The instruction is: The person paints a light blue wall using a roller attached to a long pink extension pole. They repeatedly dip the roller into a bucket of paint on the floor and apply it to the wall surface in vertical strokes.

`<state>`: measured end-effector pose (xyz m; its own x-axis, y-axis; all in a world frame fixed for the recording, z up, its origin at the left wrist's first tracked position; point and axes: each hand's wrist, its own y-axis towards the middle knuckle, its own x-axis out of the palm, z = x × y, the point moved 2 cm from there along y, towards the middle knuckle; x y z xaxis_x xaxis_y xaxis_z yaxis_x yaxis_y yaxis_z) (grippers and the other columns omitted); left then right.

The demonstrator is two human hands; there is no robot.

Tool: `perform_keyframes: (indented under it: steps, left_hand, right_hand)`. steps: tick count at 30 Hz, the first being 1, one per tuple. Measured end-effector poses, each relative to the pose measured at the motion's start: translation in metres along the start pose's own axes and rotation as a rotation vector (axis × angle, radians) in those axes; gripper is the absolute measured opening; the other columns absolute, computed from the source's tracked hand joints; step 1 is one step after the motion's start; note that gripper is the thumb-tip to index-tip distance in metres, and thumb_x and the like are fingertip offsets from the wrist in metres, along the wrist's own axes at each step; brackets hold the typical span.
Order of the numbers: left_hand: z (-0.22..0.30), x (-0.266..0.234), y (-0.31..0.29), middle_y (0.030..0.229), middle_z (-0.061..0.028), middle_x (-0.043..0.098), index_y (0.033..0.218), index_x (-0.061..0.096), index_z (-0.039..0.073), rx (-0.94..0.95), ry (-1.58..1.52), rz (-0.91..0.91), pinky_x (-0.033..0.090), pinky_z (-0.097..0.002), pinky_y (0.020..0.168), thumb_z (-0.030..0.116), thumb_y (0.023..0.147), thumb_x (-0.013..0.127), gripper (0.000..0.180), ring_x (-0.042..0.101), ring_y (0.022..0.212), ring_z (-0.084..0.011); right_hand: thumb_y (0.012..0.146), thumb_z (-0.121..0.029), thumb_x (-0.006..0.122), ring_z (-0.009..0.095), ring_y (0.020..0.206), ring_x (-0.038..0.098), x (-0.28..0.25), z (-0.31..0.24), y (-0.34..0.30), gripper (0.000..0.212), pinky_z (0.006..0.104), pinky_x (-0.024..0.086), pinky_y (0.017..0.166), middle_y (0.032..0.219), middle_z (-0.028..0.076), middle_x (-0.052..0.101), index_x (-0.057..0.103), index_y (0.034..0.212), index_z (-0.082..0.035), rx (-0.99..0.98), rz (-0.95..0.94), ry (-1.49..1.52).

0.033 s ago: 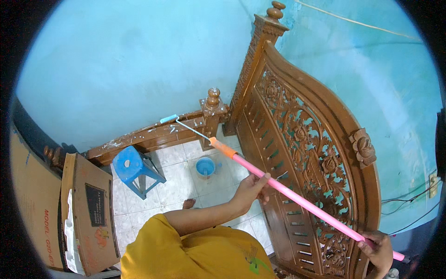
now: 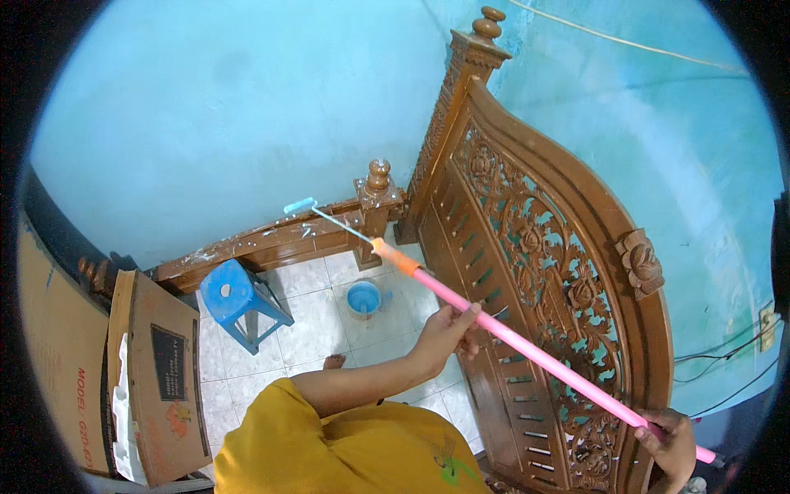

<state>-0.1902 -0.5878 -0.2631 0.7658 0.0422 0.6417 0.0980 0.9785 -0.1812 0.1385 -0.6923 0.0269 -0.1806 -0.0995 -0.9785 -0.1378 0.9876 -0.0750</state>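
Note:
A paint roller with a long pink pole (image 2: 535, 354) slants across the view, held in both hands. My left hand (image 2: 448, 333) pinches the pole near its orange handle (image 2: 397, 257), thumb on top. Farther down, near the pole's lower end, my right hand (image 2: 668, 445) is wrapped around it. The thin metal arm leads to a small light-blue roller head (image 2: 299, 206), seen against the blue wall (image 2: 247, 107) just above a paint-spattered wooden rail (image 2: 271, 239). Whether the roller touches the wall, I cannot tell.
A carved wooden headboard (image 2: 568, 272) stands close on the right, behind the pole. On the tiled floor are a bucket of blue paint (image 2: 364, 298) and a blue plastic stool (image 2: 239, 296). Cardboard boxes (image 2: 164, 379) fill the left side. Cables (image 2: 728, 354) hang at the right wall.
The roller head has shifted very slightly upward. Both hands keep the same hold on the pole.

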Motion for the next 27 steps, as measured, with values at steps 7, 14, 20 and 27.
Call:
perform_keyframes:
  steps: [7,14,20,27]
  left_hand:
    - [0.061,0.064,0.031,0.074,-0.0062,0.060,0.099,0.054,0.003,0.249,0.045,-0.100,0.047,-0.0271,0.044,0.040,0.099,0.057,0.037,0.057,0.050,-0.0130]
    - [0.122,0.126,0.100,0.081,-0.0060,0.060,0.098,0.054,0.004,0.376,-0.012,-0.256,0.050,-0.0263,0.046,0.037,0.098,0.060,0.034,0.060,0.056,-0.0130]
    - [0.177,0.184,0.167,0.081,-0.0082,0.058,0.099,0.052,0.000,0.469,0.021,-0.283,0.051,-0.0272,0.044,0.039,0.096,0.063,0.040,0.061,0.055,-0.0143]
    - [0.231,0.252,0.255,0.091,-0.0157,0.063,0.101,0.053,-0.004,0.526,0.014,-0.440,0.051,-0.0305,0.043,0.035,0.097,0.062,0.040,0.062,0.053,-0.0174]
  right_hand:
    - [0.083,-0.024,0.075,0.021,0.069,0.053,-0.020,0.017,-0.016,0.035,0.0332,0.040,0.064,0.069,0.008,0.052,0.071,0.102,0.005,-0.079,0.238,-0.054]
    - [0.090,-0.013,0.069,0.019,0.080,0.051,-0.042,0.048,0.005,0.025,0.0309,0.043,0.074,0.084,0.009,0.053,0.069,0.107,0.004,-0.139,0.470,0.013]
    - [0.095,-0.021,0.064,0.016,0.073,0.049,-0.073,0.077,0.057,0.031,0.0283,0.041,0.069,0.079,0.006,0.053,0.066,0.114,0.004,-0.121,0.535,-0.003]
    - [0.100,-0.027,0.059,0.007,0.068,0.045,-0.110,0.103,0.116,0.035,0.0212,0.037,0.058,0.082,0.001,0.052,0.063,0.119,0.003,-0.022,0.548,0.043]
